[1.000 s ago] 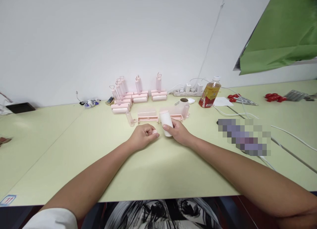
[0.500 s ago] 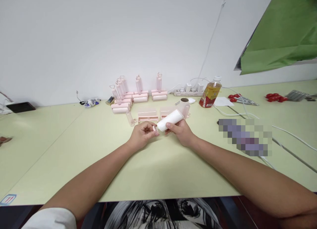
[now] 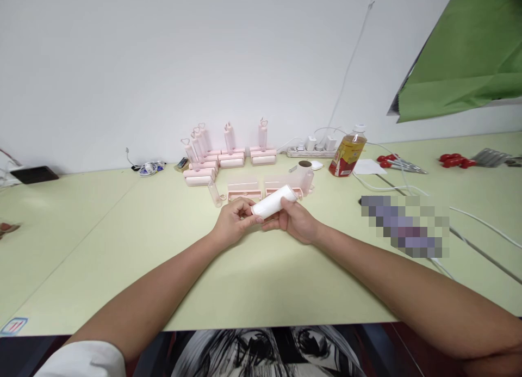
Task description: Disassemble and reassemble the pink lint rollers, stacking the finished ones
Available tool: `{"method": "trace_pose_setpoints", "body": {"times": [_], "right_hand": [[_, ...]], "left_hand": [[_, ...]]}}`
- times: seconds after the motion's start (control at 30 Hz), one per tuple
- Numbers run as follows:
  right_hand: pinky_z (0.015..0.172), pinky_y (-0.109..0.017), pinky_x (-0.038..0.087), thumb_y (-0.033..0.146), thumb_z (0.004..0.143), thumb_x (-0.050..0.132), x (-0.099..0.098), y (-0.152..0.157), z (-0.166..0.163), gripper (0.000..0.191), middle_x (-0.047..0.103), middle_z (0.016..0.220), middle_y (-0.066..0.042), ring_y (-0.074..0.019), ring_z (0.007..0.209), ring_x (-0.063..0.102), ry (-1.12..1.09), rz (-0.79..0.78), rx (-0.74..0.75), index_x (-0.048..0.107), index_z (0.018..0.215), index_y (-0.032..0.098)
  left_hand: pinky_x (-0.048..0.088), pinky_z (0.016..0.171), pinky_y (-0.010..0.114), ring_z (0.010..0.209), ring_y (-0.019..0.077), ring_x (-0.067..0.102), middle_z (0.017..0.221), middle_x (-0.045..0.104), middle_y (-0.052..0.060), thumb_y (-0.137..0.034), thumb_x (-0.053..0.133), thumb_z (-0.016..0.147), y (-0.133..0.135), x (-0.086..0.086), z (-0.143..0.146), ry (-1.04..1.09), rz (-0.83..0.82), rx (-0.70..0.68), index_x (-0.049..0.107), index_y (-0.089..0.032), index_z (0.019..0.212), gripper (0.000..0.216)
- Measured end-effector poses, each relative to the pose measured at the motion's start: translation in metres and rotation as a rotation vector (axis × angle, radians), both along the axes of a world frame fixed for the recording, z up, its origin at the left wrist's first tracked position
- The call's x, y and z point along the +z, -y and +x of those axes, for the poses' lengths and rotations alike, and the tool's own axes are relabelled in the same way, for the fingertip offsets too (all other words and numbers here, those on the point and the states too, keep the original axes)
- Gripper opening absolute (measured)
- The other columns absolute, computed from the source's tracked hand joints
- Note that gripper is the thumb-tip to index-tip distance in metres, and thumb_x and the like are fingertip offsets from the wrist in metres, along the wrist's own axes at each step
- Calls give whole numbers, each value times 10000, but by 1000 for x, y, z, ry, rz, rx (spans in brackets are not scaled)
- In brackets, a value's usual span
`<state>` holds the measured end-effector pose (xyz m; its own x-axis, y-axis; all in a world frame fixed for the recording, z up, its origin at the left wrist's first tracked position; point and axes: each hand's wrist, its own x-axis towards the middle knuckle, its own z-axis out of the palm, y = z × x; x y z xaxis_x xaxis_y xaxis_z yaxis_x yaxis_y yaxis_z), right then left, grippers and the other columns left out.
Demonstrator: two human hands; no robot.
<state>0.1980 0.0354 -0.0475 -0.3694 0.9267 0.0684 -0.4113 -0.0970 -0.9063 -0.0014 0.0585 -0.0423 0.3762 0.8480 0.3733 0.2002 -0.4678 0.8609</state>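
Note:
A white lint-roller paper roll (image 3: 272, 203) is held slanting above the table, its right end higher. My right hand (image 3: 299, 219) is closed round its right part, thumb on top and fingers beneath. At the lower left end, my left hand (image 3: 235, 220) pinches against the roll; the small pink end cap seen in its fingers earlier is now mostly hidden there. Just behind are two open pink cases, the left case (image 3: 244, 195) and the right case (image 3: 271, 192), with clear lids raised. A clear pink handle (image 3: 215, 194) with a heart-shaped loop lies left of them.
Another white roll (image 3: 304, 173) stands upright behind the right case. Pink roller sets (image 3: 199, 173) line the wall. Further right are a drink bottle (image 3: 347, 153), a power strip (image 3: 312, 153), red-handled tools (image 3: 389, 160) and white cables (image 3: 391, 187). A phone (image 3: 35, 174) lies far left.
The roll has moved down and left, so its lower end meets my left fingers. The pink cap, visible in my left hand before, has gone out of sight against the roll's end.

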Motion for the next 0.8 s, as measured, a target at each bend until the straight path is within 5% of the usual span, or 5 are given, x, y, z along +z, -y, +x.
{"method": "trace_pose_setpoints", "body": {"times": [0.13, 0.3, 0.53, 0.7, 0.8], "right_hand": [[864, -541, 531, 835, 762, 413, 9, 5, -2, 784, 627, 1249, -186, -322, 1030, 656, -80, -54, 74, 554, 1173, 182], [904, -567, 491, 847, 803, 223, 19, 8, -3, 825, 592, 1303, -191, -335, 1079, 641, -112, -140, 43, 499, 1228, 195], [828, -534, 526, 824, 815, 247, 18, 2, 2, 767, 648, 1175, -166, -321, 1014, 638, -165, -172, 38, 569, 1116, 197], [786, -500, 542, 742, 844, 347, 14, 2, 3, 626, 664, 1132, -130, -293, 970, 638, -143, -98, -3, 603, 1067, 216], [799, -486, 543, 654, 830, 477, 12, 6, 2, 507, 658, 1156, -122, -292, 996, 634, -117, -15, 8, 622, 1039, 216]], "left_hand": [[481, 720, 308, 823, 172, 589, 949, 654, 58, -420, 748, 709, 1, 1, 0, 0, 3, 8, 496, -182, 647, 351], [496, 793, 333, 931, 196, 608, 1013, 666, 75, -378, 729, 741, 2, 2, 1, -3, 62, -8, 538, -181, 674, 283], [509, 781, 316, 987, 205, 614, 1114, 657, 100, -384, 708, 766, 6, 4, 3, -5, 61, -25, 593, -181, 823, 240], [351, 532, 246, 571, 115, 457, 636, 511, -33, -519, 647, 786, 6, 3, 2, -166, -17, 86, 536, -190, 771, 348], [288, 512, 246, 546, 111, 412, 587, 459, -43, -583, 600, 792, 6, 2, 2, -299, -59, 58, 503, -187, 688, 420]]}}
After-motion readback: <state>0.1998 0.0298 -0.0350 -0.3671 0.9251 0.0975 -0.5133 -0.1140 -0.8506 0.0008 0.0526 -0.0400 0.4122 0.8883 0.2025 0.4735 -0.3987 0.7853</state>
